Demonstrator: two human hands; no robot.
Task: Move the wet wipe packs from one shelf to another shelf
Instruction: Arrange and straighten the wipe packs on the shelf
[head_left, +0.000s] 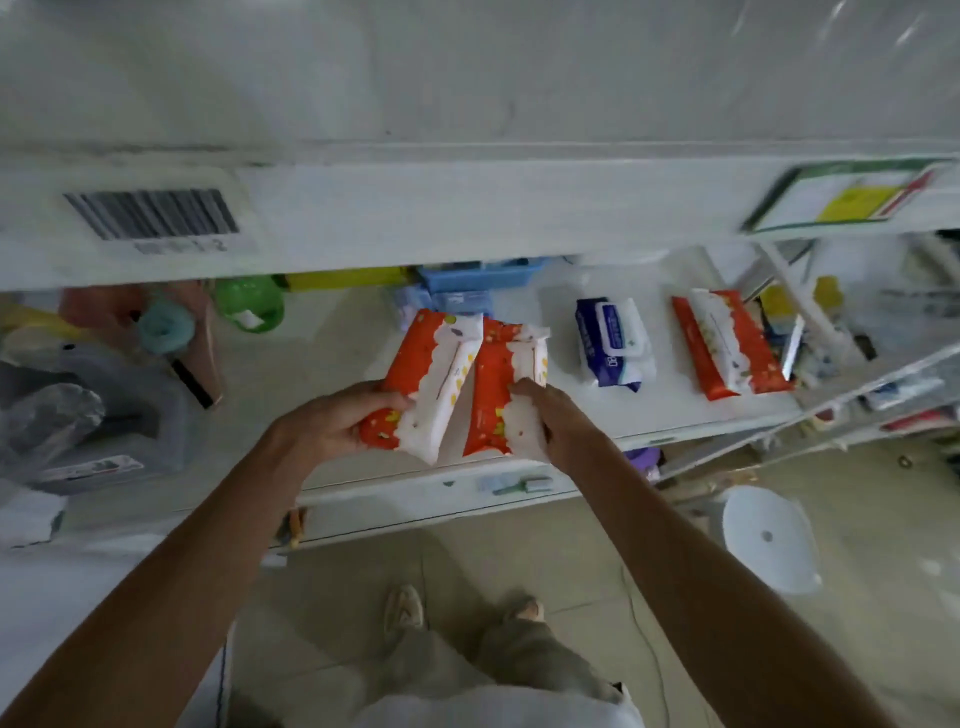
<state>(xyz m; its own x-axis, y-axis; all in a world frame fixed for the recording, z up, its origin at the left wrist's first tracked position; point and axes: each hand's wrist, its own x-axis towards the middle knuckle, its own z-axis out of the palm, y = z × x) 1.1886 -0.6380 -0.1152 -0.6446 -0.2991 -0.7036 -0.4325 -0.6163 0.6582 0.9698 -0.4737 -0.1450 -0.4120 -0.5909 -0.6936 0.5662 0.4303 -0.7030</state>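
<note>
My left hand (332, 423) and right hand (545, 410) each grip an orange pack (431, 374); a blue pack (613, 343) and another orange pack (727, 343) remain on the shelf (675, 421).

Little can be read here. A white label (150, 215) on the front edge of the upper shelf (467, 208), toward its left end, carries a barcode with a blurred line of digits beneath that may end in "12". A green-bordered tag (841, 200) with a yellow patch near the right end is too smeared to read. Print on the blue-and-white pack (613, 343) is illegible.
</note>
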